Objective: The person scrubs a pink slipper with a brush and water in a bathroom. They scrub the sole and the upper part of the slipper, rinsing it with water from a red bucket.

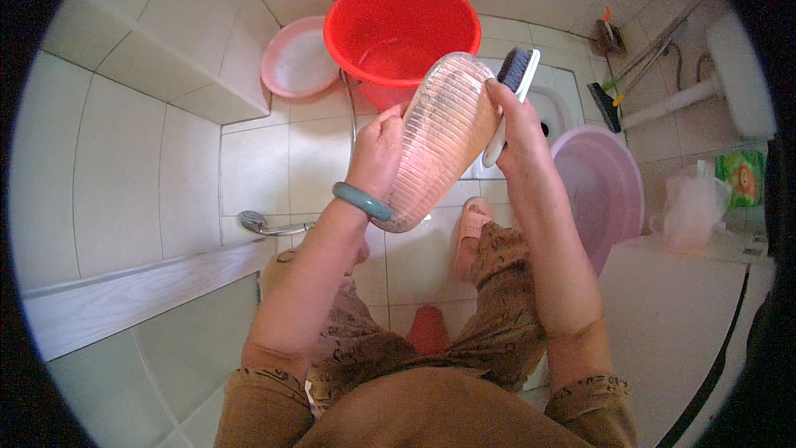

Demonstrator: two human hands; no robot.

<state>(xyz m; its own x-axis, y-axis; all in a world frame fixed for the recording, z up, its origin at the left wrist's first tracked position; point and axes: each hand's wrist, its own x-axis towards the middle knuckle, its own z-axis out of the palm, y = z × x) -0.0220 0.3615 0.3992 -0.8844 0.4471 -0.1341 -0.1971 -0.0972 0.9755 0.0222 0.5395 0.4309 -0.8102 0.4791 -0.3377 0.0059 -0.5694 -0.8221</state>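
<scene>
A slipper (435, 143) with a ribbed, dark-stained sole facing up is held between both hands. My left hand (378, 152) grips its left edge; a green bangle (362, 200) circles that wrist. With the thumb on the sole's upper right edge, my right hand (519, 124) holds the slipper and also a white-handled scrub brush (516, 71), whose dark bristles point up and left. Beyond the slipper stands a red plastic tub (404, 28), and behind my left hand a pink basin (301, 59) holds whitish, sudsy-looking contents.
A squat toilet pan (559, 96) lies beyond my right hand, with a large pinkish-purple basin (597, 186) nearer. A shower head (252, 222) rests on the left floor tiles. A floor brush (604, 106) leans at the right wall, near a white pipe (671, 102).
</scene>
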